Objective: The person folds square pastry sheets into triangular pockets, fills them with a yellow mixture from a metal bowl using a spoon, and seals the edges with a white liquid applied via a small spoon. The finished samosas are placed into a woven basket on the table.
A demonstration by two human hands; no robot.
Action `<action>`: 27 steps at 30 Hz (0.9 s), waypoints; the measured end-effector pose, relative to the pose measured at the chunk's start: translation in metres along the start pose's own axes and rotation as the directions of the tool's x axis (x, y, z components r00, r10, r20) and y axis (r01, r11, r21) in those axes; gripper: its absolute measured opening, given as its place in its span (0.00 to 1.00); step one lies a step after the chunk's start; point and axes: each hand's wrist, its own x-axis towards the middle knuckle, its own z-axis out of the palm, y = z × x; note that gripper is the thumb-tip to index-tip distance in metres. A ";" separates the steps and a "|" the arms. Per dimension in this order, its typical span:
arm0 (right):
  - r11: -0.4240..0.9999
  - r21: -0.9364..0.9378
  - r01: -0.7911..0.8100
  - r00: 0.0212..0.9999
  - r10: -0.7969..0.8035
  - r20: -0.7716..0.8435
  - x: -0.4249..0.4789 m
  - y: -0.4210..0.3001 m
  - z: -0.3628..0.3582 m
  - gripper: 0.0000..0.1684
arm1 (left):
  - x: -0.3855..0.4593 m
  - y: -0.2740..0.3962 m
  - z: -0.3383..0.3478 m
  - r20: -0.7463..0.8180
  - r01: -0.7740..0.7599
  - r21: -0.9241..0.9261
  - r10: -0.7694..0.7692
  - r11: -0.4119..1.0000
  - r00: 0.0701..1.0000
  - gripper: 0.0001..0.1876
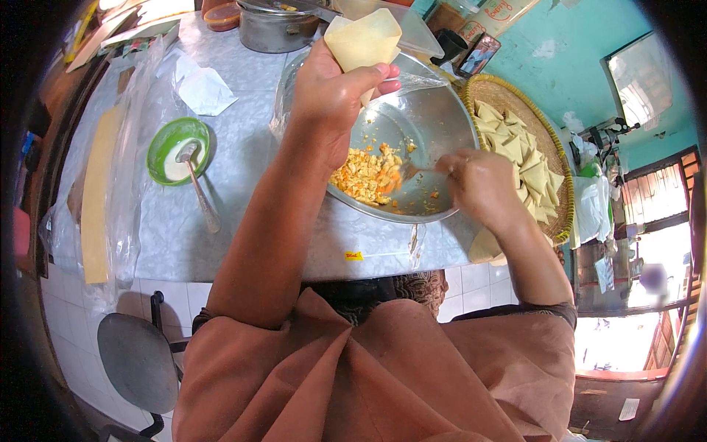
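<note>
My left hand (353,83) holds up a pastry wrapper (364,41) folded into a cone, above the far left part of a wide metal basin (436,116). In the basin lies a heap of crumbly yellow filling with orange bits (364,174). My right hand (478,185), blurred, grips a spoon (411,170) whose bowl is at the heap's right edge. Right of the basin, a round woven bamboo tray (562,235) carries many folded triangular pastries (519,149). A green bowl (156,138) of white paste stands to the left, a metal spoon (203,204) leaning in it.
Along the table's left side lies a strip of wrapper sheet (98,204) in clear plastic (128,166). White paper (204,91) sits near it. A metal pot (276,30) and a plastic container (403,27) stand at the back. A chair (138,353) is at lower left.
</note>
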 end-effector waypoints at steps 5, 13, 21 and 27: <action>0.967 0.254 0.016 1.000 -0.015 -0.007 -0.001 -0.021 -0.002 0.10 | -0.003 0.001 -0.002 0.023 0.022 -0.017 -0.021 1.000 1.000 0.24; 0.701 0.631 -0.334 0.933 0.152 0.326 0.005 0.005 -0.003 0.15 | 0.000 0.004 -0.010 0.148 0.211 -0.186 -0.185 0.960 0.972 0.24; 0.415 0.816 -0.402 0.916 0.179 0.360 0.003 0.036 -0.002 0.14 | -0.001 0.001 -0.006 0.178 0.225 0.042 -0.229 0.974 0.957 0.25; 0.415 0.795 -0.443 0.896 0.233 0.378 0.003 0.054 -0.032 0.15 | -0.003 -0.007 0.000 0.167 0.024 0.410 -0.101 0.912 0.981 0.27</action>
